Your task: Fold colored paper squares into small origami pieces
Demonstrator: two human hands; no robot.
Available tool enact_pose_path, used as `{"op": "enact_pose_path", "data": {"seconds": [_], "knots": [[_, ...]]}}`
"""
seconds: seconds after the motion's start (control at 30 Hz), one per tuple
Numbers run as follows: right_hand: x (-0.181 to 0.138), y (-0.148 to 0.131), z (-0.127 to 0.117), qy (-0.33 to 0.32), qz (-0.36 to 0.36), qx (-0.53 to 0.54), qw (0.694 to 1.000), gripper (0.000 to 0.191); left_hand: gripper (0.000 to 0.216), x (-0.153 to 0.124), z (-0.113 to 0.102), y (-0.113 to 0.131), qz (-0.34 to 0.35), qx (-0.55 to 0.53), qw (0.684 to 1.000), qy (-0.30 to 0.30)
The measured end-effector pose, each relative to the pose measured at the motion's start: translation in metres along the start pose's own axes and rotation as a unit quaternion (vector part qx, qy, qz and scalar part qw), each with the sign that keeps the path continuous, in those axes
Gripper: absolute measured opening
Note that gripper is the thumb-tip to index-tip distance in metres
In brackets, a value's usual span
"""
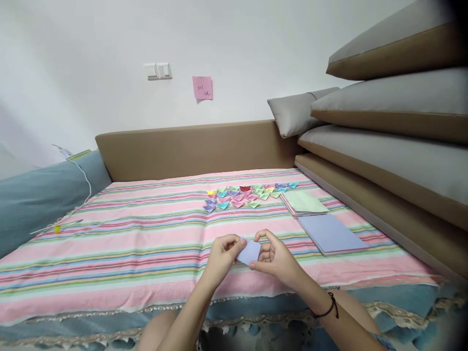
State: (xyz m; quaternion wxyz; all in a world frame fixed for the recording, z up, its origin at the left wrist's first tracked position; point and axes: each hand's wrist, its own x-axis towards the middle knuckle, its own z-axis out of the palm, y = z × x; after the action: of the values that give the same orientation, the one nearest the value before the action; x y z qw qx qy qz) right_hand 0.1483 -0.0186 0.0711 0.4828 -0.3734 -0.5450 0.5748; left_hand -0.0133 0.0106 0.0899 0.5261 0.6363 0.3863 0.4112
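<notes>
A small folded piece of lavender paper (249,251) is held up between my two hands, above the striped cloth. My left hand (227,249) pinches its left side, thumb on top. At its right side, my right hand (272,254) has the thumb against the lower corner, with the index finger bent near the upper corner and the other fingers curled behind. Beyond my hands lie rows of small folded paper pieces (238,197) in many colours. To the right are a stack of lavender paper (331,233) and a stack topped with pale green paper (304,202).
A pink striped cloth (120,253) covers the seat. Large grey and brown cushions (387,141) are piled at the right. A brown backrest (197,151) runs along the wall. At the left, a white cable (87,180) trails over a blue armrest (47,185).
</notes>
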Motion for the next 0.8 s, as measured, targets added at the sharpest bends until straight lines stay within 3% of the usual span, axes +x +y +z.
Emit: {"op": "enact_pose_path", "data": {"seconds": [0.13,0.37,0.53,0.63,0.8], "knots": [[0.019,0.005,-0.005,-0.003,-0.003,-0.004,1.0,0.051,0.039,0.02,-0.002,-0.006,-0.02,-0.007,1.0,0.016],[0.047,0.023,-0.011,-0.023,0.002,0.001,1.0,0.05,0.041,0.046,-0.006,-0.027,-0.014,0.038,0.995,0.095],[0.053,0.03,-0.016,0.026,-0.018,0.051,0.998,0.046,0.034,0.045,-0.014,-0.029,-0.028,-0.067,0.997,0.015],[0.052,0.029,-0.017,0.063,-0.022,0.058,0.996,0.041,0.027,0.042,-0.018,-0.03,0.033,-0.013,0.999,-0.013],[0.045,0.029,-0.014,0.042,-0.015,0.052,0.998,0.029,0.017,0.038,-0.022,-0.037,0.068,0.016,0.997,-0.035]]}}
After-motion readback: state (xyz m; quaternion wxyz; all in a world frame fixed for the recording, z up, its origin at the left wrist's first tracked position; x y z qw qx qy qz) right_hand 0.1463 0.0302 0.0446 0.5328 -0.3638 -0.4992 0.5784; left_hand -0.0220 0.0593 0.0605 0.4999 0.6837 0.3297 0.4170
